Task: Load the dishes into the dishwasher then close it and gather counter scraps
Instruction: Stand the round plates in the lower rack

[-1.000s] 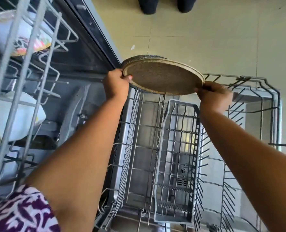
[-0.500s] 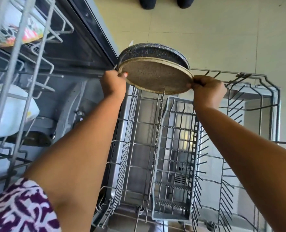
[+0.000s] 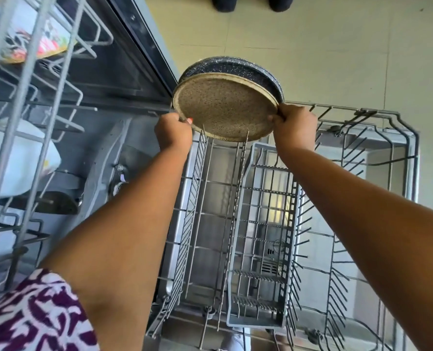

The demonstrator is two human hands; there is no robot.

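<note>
Both hands hold a stack of two round plates at the far end of the pulled-out lower rack [image 3: 377, 115] of the open dishwasher. The left hand [image 3: 172, 131] grips the left edge of the stack, its fingers curled round the rim with a red-painted nail showing against the plate; the right hand [image 3: 295, 125] grips the right edge, fingers wrapped over the rim. The nearer plate is a speckled tan plate [image 3: 224, 107] with a pale rim, its broad face tilted toward the camera; right behind it and pressed against it sits a dark speckled plate [image 3: 235, 65], of which only the upper arc shows. The lower edge of the tan plate is down among the upright wire tines at the rack's far left, with two tines crossing in front of its bottom edge. A grey cutlery basket [image 3: 258, 249] stands in the middle of the lower rack, just beside and below the plates, between rows of tines. To the left, the upper rack [image 3: 33, 102] juts out, carrying a white bowl [image 3: 20, 158] and a white dish with a coloured pattern [image 3: 35, 44]. A patterned purple-and-white sleeve [image 3: 33, 315] covers the left upper arm. Beyond the rack lies a pale tiled floor [image 3: 337, 46], with two dark shoes [image 3: 248, 2] at the top edge.
</note>
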